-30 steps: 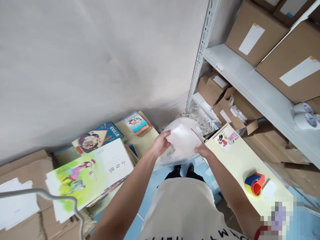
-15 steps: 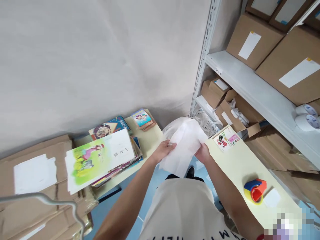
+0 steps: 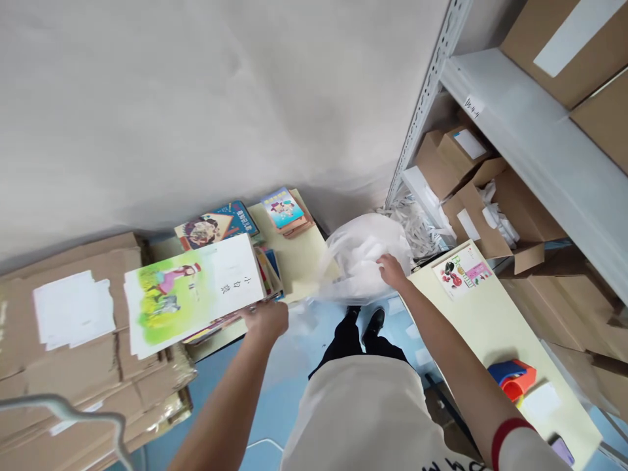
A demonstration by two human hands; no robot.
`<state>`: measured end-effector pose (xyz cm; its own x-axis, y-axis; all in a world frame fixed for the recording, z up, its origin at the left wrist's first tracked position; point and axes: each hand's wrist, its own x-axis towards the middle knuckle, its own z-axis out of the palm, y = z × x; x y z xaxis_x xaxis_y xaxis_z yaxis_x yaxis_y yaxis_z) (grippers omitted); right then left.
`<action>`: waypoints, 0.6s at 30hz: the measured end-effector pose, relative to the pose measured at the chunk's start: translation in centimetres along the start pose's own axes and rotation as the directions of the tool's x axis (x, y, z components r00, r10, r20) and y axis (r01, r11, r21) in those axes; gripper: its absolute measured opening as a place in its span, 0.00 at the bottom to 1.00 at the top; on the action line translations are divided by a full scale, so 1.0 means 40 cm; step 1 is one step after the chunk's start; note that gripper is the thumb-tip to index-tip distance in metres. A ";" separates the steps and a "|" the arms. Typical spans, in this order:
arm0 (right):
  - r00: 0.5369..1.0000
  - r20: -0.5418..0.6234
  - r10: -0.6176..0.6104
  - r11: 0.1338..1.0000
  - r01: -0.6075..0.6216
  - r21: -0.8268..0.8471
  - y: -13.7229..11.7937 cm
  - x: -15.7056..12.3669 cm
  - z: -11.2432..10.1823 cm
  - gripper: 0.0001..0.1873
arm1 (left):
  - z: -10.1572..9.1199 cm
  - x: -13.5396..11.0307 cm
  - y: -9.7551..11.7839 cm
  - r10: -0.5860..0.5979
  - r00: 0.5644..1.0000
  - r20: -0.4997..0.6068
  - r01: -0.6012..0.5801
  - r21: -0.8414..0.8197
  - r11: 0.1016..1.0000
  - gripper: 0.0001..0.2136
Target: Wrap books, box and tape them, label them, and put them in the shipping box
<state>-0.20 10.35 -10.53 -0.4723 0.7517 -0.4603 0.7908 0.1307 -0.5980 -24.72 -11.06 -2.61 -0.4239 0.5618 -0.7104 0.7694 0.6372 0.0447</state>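
At the near edge of a stack of picture books, my left hand touches the pile below the right end of the top book. That top picture book has a cover with a green scene and a figure in a red hat. My left fingers are blurred and partly hidden against the pile. My right hand is over a clear plastic bag filled with crumpled white sheets. Its fingers are loosely bent and apart, with nothing seen in them.
Flattened cardboard lies at the left with white paper on it. Small books sit by the wall. On the right table are a booklet, a red-and-blue tape dispenser and a phone. A shelf holds cartons.
The white sheet that both hands held is out of them, and white sheets show in the bag. My left hand has moved left to the book stack. The view has shifted.
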 end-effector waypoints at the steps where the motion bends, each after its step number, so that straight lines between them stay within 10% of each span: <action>1: 0.999 0.052 -0.008 0.999 0.010 -0.039 -0.008 0.026 0.009 0.12 | -0.008 0.003 0.019 -0.009 1.000 0.017 0.008 0.049 0.999 0.14; 7: 0.973 0.231 0.016 0.987 0.022 -0.162 -0.044 0.100 0.040 0.12 | -0.065 0.026 0.128 0.124 0.991 0.050 -0.127 0.064 0.990 0.19; 12: 0.988 0.088 -0.123 0.989 0.115 0.090 -0.086 0.087 -0.023 0.12 | -0.074 0.078 0.155 0.251 0.964 -0.091 -0.261 -0.126 0.957 0.22; 18: 0.938 -0.031 -0.345 0.678 0.273 0.682 -0.186 0.018 -0.160 0.18 | -0.120 0.144 0.241 0.473 0.730 -0.493 -0.669 -0.370 0.645 0.38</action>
<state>-3.92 14.04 -2.22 -0.7039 0.6802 -0.2045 0.1419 -0.1474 -0.9788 -22.03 0.84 -2.91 -0.1808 0.9719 -0.1508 0.6026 0.2306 0.7640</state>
